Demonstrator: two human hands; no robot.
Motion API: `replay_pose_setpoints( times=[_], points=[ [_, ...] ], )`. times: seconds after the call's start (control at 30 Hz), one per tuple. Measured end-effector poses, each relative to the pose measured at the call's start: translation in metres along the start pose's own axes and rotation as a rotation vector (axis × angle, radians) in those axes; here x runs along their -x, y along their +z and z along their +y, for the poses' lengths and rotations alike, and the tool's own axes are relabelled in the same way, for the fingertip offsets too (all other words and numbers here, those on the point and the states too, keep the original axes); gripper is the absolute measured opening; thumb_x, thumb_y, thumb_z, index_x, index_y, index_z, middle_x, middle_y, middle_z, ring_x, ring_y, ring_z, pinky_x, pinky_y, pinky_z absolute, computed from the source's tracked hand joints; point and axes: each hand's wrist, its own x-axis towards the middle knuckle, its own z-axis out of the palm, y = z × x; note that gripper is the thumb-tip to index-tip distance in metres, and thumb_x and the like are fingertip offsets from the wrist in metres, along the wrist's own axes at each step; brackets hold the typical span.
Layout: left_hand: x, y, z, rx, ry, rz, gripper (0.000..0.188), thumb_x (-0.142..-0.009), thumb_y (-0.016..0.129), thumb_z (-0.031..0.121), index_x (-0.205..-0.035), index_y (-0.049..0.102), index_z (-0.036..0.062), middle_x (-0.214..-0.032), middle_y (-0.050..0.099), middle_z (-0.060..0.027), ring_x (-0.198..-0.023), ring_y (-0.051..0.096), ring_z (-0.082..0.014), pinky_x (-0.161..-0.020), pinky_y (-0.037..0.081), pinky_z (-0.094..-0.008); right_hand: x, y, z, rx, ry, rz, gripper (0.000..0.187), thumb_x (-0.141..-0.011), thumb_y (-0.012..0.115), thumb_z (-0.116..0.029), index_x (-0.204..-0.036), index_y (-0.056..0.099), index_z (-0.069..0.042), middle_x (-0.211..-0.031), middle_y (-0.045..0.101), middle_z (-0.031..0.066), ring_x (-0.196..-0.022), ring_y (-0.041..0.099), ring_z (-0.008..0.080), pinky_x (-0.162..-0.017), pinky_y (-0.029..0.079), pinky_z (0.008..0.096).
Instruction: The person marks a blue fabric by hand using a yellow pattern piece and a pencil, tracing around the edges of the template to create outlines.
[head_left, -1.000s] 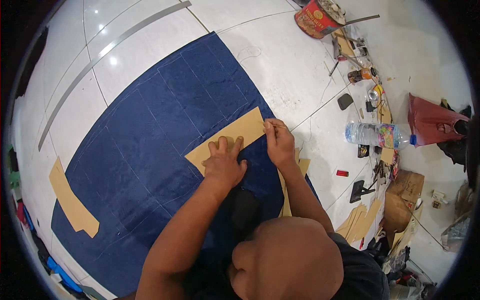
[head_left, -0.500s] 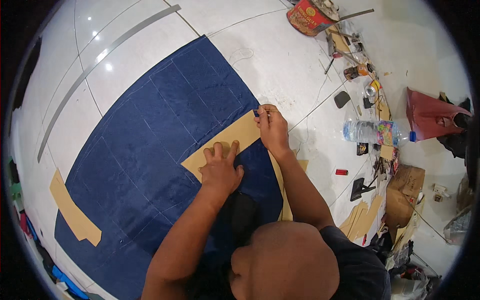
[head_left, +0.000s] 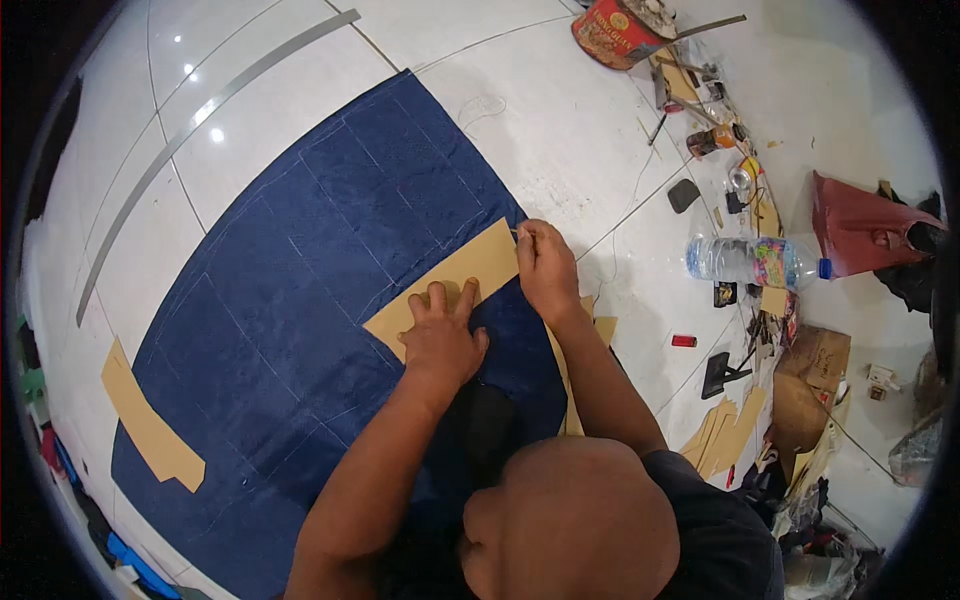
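Observation:
A large dark blue cloth, ruled with pale chalk-like lines, lies spread on the tiled floor. On it rests a tan card strip, set at a slant. My left hand presses flat on the strip with its fingers spread. At the strip's upper right corner, my right hand pinches a thin pen-like stick, its tip by the card's edge. Most of the stick is hidden by the fingers. Another tan card piece, notched at one end, lies over the cloth's left edge.
A long metal ruler lies beyond the cloth. To the right are a plastic bottle, a red lighter, a dark red bag, a cardboard box and tan card scraps. A red tin stands at the back.
My right hand has shifted slightly down along the short end of the card strip, its fingers closing lower over the stick. My left hand stays put on the card.

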Motion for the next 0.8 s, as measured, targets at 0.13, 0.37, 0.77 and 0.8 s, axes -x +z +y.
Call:
replay_pose_setpoints(
  times=[0.13, 0.37, 0.77, 0.8],
  points=[
    [0.002, -0.004, 0.002, -0.027, 0.006, -0.011, 0.074, -0.093, 0.059, 0.047, -0.158, 0.030, 0.0276, -0.142, 0.036, -0.0141, -0.132, 0.036, -0.0381, -0.091, 0.056, -0.0613, 0.013, -0.005, 0.001, 0.071, -0.076, 0.045, 0.018, -0.100, 0.055, -0.015, -0.107, 0.062, 0.000, -0.102, 0.068, 0.0204, -0.097, 0.064, 0.0402, -0.086, 0.052, 0.0456],
    [0.000, 0.001, 0.002, -0.079, 0.013, 0.030, 0.073, -0.093, 0.059, 0.049, -0.158, 0.031, 0.0283, -0.140, 0.038, -0.0123, -0.130, 0.039, -0.0354, -0.085, 0.058, -0.0583, 0.016, -0.009, 0.002, 0.043, -0.106, 0.081, 0.018, -0.101, 0.057, -0.016, -0.105, 0.064, 0.000, -0.102, 0.069, 0.0197, -0.094, 0.067, 0.0374, -0.081, 0.054, 0.0425],
    [-0.044, 0.029, -0.006, -0.306, 0.416, 0.388, 0.039, -0.097, 0.049, 0.014, -0.131, 0.059, -0.0025, -0.154, 0.040, -0.0166, -0.143, 0.041, -0.0327, -0.101, 0.053, -0.0404, 0.008, -0.002, 0.017, -0.205, 0.099, 0.081, 0.023, -0.100, 0.059, -0.018, -0.110, 0.067, 0.001, -0.104, 0.070, 0.0200, -0.096, 0.068, 0.0361, -0.084, 0.054, 0.0401],
    [-0.050, 0.030, -0.006, -0.298, 0.417, 0.378, 0.039, -0.097, 0.049, 0.014, -0.131, 0.059, -0.0025, -0.154, 0.040, -0.0166, -0.143, 0.041, -0.0327, -0.101, 0.053, -0.0404, 0.005, -0.002, 0.017, -0.199, 0.108, 0.075, 0.023, -0.100, 0.059, -0.018, -0.110, 0.067, 0.001, -0.104, 0.070, 0.0200, -0.096, 0.068, 0.0361, -0.084, 0.054, 0.0401]
  ],
)
